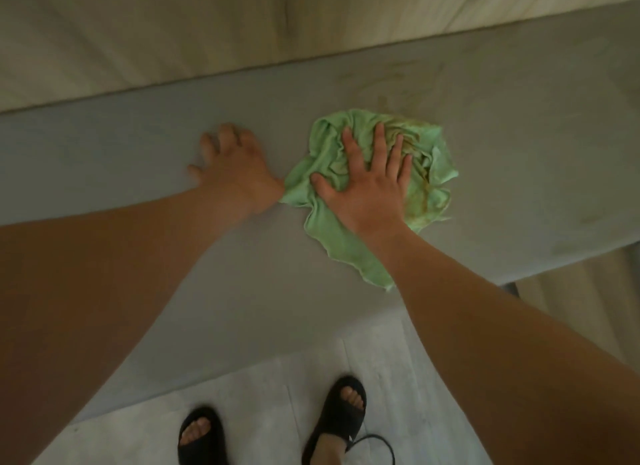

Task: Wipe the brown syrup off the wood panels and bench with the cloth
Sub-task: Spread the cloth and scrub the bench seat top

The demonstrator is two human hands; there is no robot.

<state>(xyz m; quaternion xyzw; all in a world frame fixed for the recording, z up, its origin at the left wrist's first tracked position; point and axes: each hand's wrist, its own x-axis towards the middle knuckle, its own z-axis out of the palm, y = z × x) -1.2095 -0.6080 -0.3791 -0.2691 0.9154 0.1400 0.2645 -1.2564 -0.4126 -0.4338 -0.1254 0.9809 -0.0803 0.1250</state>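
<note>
A crumpled green cloth (429, 173) with brown stains lies on the grey bench (104, 159). My right hand (367, 184) presses flat on the cloth with fingers spread. My left hand (232, 163) rests on the bare bench just left of the cloth, fingers spread and slightly bent, holding nothing. Faint brown syrup smears (398, 80) show on the bench beyond the cloth, near the back edge. The pale wood panels (173, 31) rise behind the bench.
The bench's front edge runs diagonally across the lower part of the view; below it is pale floor (277, 405) with my two feet in black sandals (339, 416). A thin black cord (381, 444) lies by the right foot.
</note>
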